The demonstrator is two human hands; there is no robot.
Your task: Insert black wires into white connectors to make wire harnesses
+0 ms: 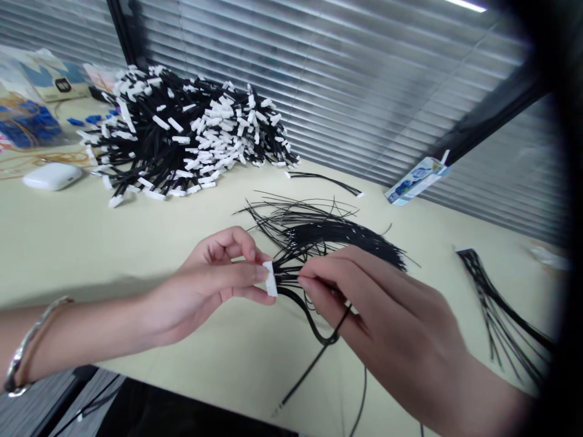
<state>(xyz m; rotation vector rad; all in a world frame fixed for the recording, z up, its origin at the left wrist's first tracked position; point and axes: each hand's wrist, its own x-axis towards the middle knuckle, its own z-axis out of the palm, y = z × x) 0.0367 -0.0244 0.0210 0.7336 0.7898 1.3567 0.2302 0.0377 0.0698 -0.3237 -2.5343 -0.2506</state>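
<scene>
My left hand [228, 267] pinches a white plastic connector [271, 280] between thumb and fingers. Several black wires [286, 276] run from the connector's right side toward my right hand [364, 303]. The thumb and index finger of that hand are pressed together on a thin black wire close to the connector; the exact tip is hard to make out. One loose black wire [314, 361] slants down from under the right palm, its end over the table. Just behind both hands lies a bundle of loose black wires [346, 233].
A large heap of black cables with white connectors [218, 127] lies at the back left, near a white earbud case [52, 176] and a bag of blue parts [30, 124]. A drink carton [416, 180] stands by the blinds. More black wires [487, 291] lie at right.
</scene>
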